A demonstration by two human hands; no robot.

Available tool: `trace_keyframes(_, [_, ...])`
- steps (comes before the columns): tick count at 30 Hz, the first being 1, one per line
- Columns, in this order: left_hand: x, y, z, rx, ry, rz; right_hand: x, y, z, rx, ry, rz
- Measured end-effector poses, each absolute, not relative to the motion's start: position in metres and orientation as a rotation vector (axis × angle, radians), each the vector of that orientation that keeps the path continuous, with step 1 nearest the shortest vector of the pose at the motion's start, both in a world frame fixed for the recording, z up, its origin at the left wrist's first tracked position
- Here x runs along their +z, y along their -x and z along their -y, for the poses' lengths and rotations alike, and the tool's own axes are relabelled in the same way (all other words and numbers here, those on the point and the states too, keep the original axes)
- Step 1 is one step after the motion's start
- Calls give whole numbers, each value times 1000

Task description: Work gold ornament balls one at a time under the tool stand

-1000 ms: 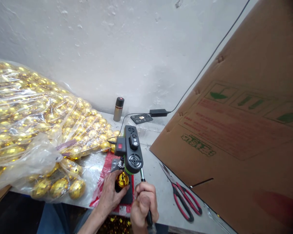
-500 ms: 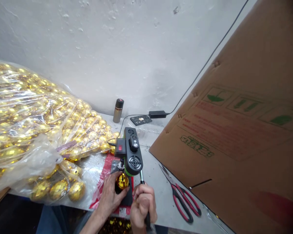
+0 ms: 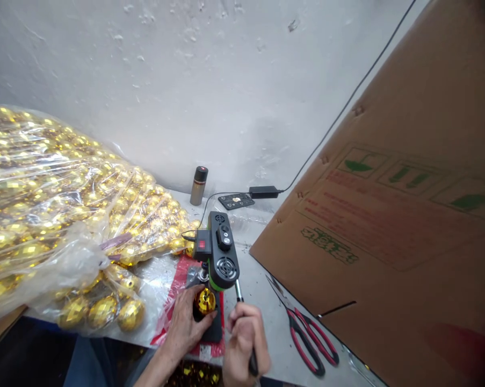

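Observation:
A small bench drill press [image 3: 223, 250], black with a green edge, stands upright on its dark base at the table's front. Below its head, my left hand [image 3: 188, 318] grips a shiny gold faceted ball [image 3: 205, 301] between thumb and fingers. The ball sits over the base; whether a bit touches it is hidden by the machine's head. To the right, my right hand [image 3: 245, 341] is closed around the press's lever handle [image 3: 253, 361], whose metal rod [image 3: 239, 291] runs up to the head.
A big clear bag [image 3: 65, 193] of gold balls fills the left. Red-and-black scissors [image 3: 306, 333] lie right of my right hand. A large cardboard box [image 3: 371, 215] leans beyond them. Behind stand a bottle [image 3: 198, 186] and a power adapter [image 3: 263, 192] with its cord.
My right hand has shifted slightly right and down with the lever handle. My left hand keeps its grip on the ball. The whole view has drifted a little.

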State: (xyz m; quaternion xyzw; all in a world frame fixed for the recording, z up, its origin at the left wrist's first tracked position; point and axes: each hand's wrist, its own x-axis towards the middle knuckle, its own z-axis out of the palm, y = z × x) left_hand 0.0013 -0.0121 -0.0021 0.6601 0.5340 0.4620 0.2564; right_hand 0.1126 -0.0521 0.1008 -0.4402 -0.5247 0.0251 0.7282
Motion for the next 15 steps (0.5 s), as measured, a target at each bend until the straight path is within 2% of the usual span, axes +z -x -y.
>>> trace_keyframes(5, [-12, 5, 30, 1278, -1854, -1388, 160, -112, 50, 132, 1064, 1152])
trace_keyframes(11, [-22, 33, 66, 1225, -2186, -1352, 137, -112, 52, 52, 1028, 1179])
trace_keyframes(15, [-9, 74, 68, 1401, -2230, -1686, 126, -113, 55, 45, 1027, 1212])
